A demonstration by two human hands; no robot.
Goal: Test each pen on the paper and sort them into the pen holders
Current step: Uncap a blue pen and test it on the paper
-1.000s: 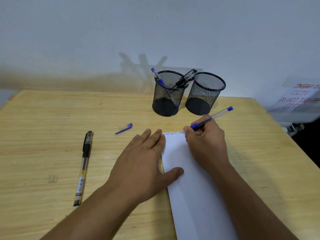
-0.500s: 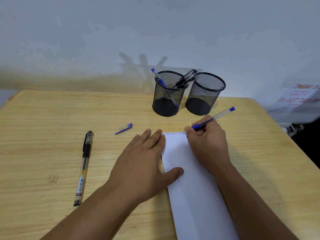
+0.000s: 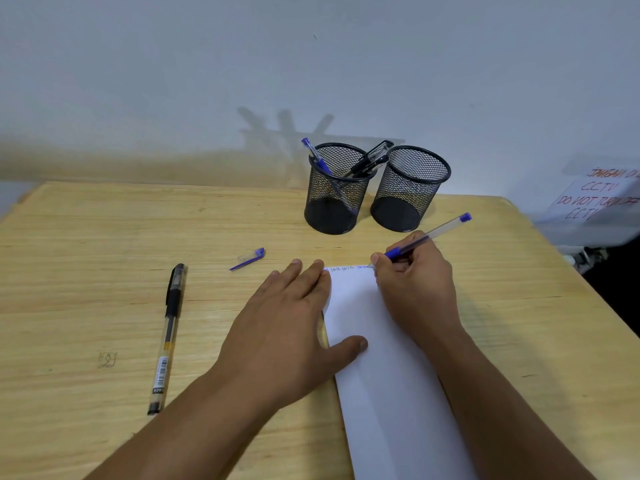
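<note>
My right hand (image 3: 417,287) grips a clear blue pen (image 3: 440,233) with its tip on the top edge of the white paper (image 3: 384,375), where a line of small blue writing runs. Flat on the paper's left edge lies my left hand (image 3: 291,327), fingers spread, holding the sheet down. The pen's blue cap (image 3: 248,258) lies on the table left of the paper. Further left, a capped black pen (image 3: 169,332) rests lengthwise on the wood. Two black mesh pen holders stand at the back: the left holder (image 3: 335,188) contains a blue pen and black pens, the right holder (image 3: 408,188) looks empty.
The wooden table (image 3: 86,271) meets a pale wall at the back. Its right edge drops off near a handwritten notice (image 3: 597,197) at the far right.
My right hand has shifted slightly right along the paper's top edge while writing, adding to the blue line. My left hand, the cap and the black pen have stayed put.
</note>
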